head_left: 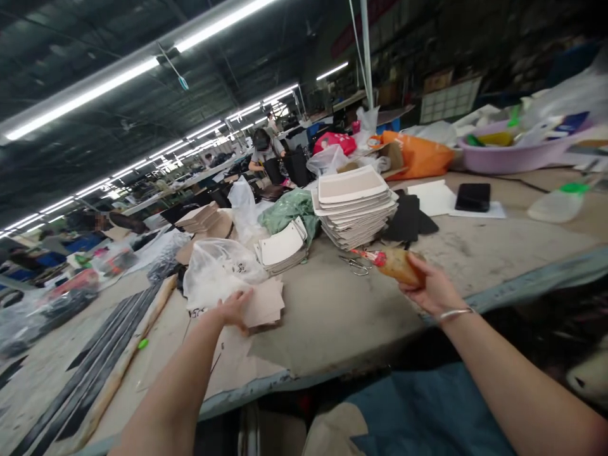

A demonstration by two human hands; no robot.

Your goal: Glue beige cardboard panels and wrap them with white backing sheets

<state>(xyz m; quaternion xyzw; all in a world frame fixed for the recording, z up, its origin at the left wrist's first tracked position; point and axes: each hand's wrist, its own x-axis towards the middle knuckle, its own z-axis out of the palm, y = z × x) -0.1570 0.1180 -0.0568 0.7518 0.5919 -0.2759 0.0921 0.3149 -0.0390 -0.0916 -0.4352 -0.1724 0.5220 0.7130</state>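
Observation:
My left hand (234, 306) reaches forward and rests on a small stack of beige cut pieces (263, 303) beside a white plastic bag (218, 271); its fingers lie on the stack's near edge. My right hand (427, 286) is closed around a brown wrapped snack (399, 264) with a red and white wrapper end, held just above the worktable (342, 310). A bracelet sits on that wrist. A pair of scissors (356, 265) lies on the table just left of the snack.
A tall stack of white-edged panels (354, 206) and a smaller fanned stack (284, 248) stand ahead. Black pieces, a black wallet (472, 196), an orange bag (418, 157), a purple basin (510, 152) and a plastic bottle (558, 202) lie behind. Other people work at far tables.

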